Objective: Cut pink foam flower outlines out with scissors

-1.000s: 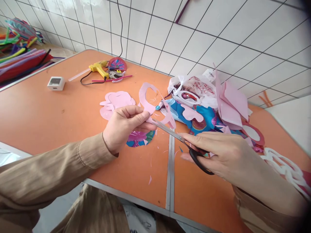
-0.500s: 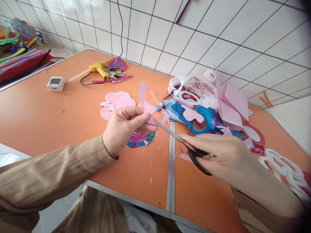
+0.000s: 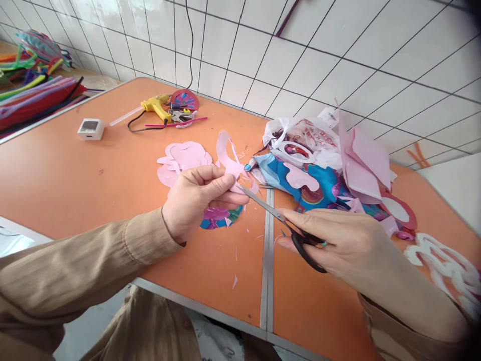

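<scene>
My left hand (image 3: 205, 193) pinches a piece of pink paper (image 3: 225, 155) between thumb and fingers; a thin curled strip of it loops upward. In my right hand (image 3: 338, 235) is a pair of scissors (image 3: 278, 213) with black handles, its blades reaching to the paper's edge beside my left fingertips. Where the blades meet the paper is partly hidden by those fingers. Behind my left hand lies a stack of pink paper cutouts (image 3: 188, 154) with wavy outlines. Below that hand, a round blue and pink patterned piece (image 3: 221, 216) shows in part, with small pink scraps about it.
A yellow glue gun (image 3: 156, 106) and a small white box (image 3: 90, 129) sit at the back left. To the right are a plastic bag (image 3: 319, 140), folded pink sheets (image 3: 363, 163) and white ring shapes (image 3: 447, 265). Colourful pipe cleaners (image 3: 41, 100) lie far left. A metal seam (image 3: 267, 271) crosses the orange table.
The pink paper has turned slightly in my left hand, and its curled strip looks narrower. The whole view has shifted a little; both hands keep nearly the same place.
</scene>
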`<state>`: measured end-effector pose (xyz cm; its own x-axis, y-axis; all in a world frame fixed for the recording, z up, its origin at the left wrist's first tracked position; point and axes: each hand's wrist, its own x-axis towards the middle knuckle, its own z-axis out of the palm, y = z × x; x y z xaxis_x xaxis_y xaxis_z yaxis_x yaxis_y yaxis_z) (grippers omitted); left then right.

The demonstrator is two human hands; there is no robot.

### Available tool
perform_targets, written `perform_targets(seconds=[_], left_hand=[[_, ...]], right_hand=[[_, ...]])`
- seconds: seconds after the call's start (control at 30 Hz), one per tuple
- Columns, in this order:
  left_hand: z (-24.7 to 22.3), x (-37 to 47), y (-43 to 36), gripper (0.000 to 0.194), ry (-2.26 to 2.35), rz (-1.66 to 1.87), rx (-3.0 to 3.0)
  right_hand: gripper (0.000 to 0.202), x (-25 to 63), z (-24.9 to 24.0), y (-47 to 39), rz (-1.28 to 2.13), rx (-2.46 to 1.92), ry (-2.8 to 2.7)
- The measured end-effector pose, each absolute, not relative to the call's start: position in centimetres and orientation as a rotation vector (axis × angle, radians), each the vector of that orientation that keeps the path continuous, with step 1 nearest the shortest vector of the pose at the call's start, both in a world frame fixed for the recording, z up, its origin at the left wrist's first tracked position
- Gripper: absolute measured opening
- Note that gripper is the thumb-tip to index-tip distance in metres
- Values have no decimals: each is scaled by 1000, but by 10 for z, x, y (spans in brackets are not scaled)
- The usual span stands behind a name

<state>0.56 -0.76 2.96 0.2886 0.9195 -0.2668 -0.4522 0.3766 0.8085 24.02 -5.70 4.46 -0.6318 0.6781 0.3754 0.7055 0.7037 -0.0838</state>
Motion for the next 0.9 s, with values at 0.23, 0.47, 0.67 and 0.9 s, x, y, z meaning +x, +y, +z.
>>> perform_targets(seconds=[0.23, 0.47, 0.67, 0.9], left_hand=[[29, 5, -8, 21, 824, 1013, 697], [28, 5, -9, 20, 837, 1022, 652], [30, 6, -9, 23, 839, 1037, 624], [28, 5, -9, 27, 768, 1056, 661]], right_hand=[[27, 240, 45, -57, -120, -1085, -2539], [21, 239, 43, -59, -203, -1098, -2544], [21, 237, 41, -60, -197, -1117, -2532], [20, 238, 38, -62, -204, -1103, -2511]])
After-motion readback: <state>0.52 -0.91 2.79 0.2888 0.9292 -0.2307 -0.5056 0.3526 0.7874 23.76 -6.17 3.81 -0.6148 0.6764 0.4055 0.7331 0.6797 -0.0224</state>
